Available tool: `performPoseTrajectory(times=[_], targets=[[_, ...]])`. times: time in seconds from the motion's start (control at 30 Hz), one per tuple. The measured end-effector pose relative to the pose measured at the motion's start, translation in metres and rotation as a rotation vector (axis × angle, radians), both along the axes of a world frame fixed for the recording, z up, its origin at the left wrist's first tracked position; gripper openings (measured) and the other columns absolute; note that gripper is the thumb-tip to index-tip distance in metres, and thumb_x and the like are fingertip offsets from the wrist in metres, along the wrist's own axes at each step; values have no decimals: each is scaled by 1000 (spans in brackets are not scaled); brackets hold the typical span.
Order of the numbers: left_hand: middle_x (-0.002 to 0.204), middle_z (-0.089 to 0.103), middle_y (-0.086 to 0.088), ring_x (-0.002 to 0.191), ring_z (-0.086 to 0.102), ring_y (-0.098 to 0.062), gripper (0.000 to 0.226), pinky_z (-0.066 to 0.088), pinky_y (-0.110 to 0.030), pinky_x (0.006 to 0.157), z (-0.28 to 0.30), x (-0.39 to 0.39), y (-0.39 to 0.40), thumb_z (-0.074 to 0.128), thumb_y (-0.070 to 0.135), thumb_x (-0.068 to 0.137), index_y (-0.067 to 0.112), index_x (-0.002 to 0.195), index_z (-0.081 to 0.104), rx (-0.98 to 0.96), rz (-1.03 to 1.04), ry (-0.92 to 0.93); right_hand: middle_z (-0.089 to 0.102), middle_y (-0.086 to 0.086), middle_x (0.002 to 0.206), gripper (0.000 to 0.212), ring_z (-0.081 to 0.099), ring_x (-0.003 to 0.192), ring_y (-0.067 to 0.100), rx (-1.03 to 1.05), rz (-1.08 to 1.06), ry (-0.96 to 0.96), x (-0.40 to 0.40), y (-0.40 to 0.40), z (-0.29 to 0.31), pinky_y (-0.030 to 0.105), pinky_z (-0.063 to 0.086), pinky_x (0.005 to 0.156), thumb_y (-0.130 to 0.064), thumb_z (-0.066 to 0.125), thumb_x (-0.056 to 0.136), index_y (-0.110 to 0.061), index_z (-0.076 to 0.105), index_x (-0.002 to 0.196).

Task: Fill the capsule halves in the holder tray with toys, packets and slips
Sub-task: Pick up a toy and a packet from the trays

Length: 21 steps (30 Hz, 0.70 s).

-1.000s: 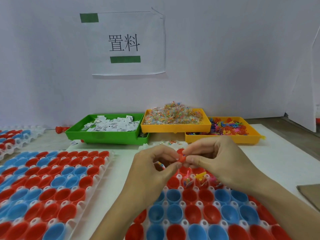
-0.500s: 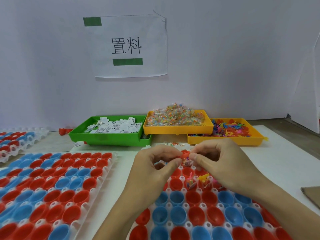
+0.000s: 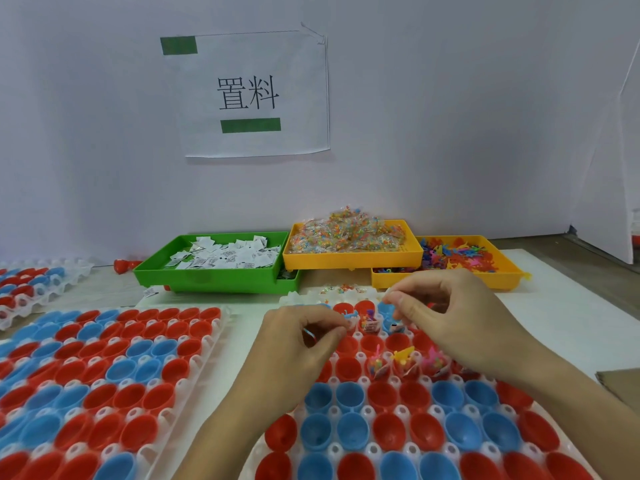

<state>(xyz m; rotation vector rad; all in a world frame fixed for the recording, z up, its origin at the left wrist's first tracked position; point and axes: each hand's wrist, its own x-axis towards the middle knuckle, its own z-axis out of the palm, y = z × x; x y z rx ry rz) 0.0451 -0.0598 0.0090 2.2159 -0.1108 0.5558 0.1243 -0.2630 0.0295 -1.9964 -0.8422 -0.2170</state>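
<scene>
My left hand (image 3: 304, 344) pinches small pieces, my right hand (image 3: 446, 317) curls over the holder tray's (image 3: 349, 448) far capsule halves (image 3: 388, 311), its grip unclear; next, drop 1 piece in.

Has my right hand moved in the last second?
Yes. The right hand has parted from the left hand, shifting right and back toward the yellow toy tray.

Pale tabletop (image 3: 568, 306) with a white sheet over most of it. On it: translucent white holder tray (image 3: 349, 448) of red and blue capsule halves in front, a second one (image 3: 207, 344) to its left, a third (image 3: 74, 271) at far left. At the back, green plastic bin (image 3: 214, 282) of white paper slips, yellow bin (image 3: 349, 261) of clear packets, yellow bin (image 3: 446, 280) of coloured toys. Brown cardboard piece (image 3: 620, 386) at right edge
</scene>
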Motion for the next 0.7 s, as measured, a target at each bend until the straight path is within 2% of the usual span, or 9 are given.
performPoseTrajectory(times=[0.13,0.23,0.33,0.43,0.53,0.6,0.7], targets=[[76,62,32,84,58,11,14,41,-4,70,-3,0,-5,70,17,89,27,94,79,200,18,35,72,-22,83,13,69,80,0,-20,-10,-22,3,-2,-1,18,55,75,-26,67,92,-34,76,87],[84,67,23,86,58,6,14,40,-3,71,-3,2,-6,69,20,90,26,97,79,278,1,40,72,-24,83,14,69,80,-1,-26,-14,-35,4,-2,-1,13,54,73,-25,67,92,-35,75,87],[96,70,15,87,59,0,16,42,-6,80,-6,3,-8,67,23,92,27,104,77,345,-10,49,71,-27,85,15,68,81,-3,-45,-32,-44,4,-2,-1,10,51,74,-25,67,92,-38,74,87],[102,69,13,91,57,-1,18,42,-8,83,-8,5,-9,65,24,94,26,108,76,369,-14,61,72,-22,81,14,67,82,-5,-75,-75,-30,9,-2,2,9,50,71,-26,67,92,-37,74,90],[99,69,13,88,58,0,16,40,-3,79,-8,5,-8,67,24,92,26,106,76,320,-4,53,71,-19,81,11,65,79,-5,-197,-124,-20,29,-1,15,11,49,64,-29,64,95,-34,74,96],[94,68,17,84,58,2,15,40,-2,77,-9,5,-7,69,26,91,27,104,76,296,-3,44,71,-15,89,12,65,79,1,-285,-152,-12,52,4,27,16,48,69,-30,62,96,-30,73,102],[78,58,27,85,55,9,15,39,-2,74,-7,4,-5,71,29,89,27,103,77,247,10,-2,72,-1,105,19,64,95,14,-374,-201,-41,93,25,40,28,48,83,-26,62,97,-18,74,110]])
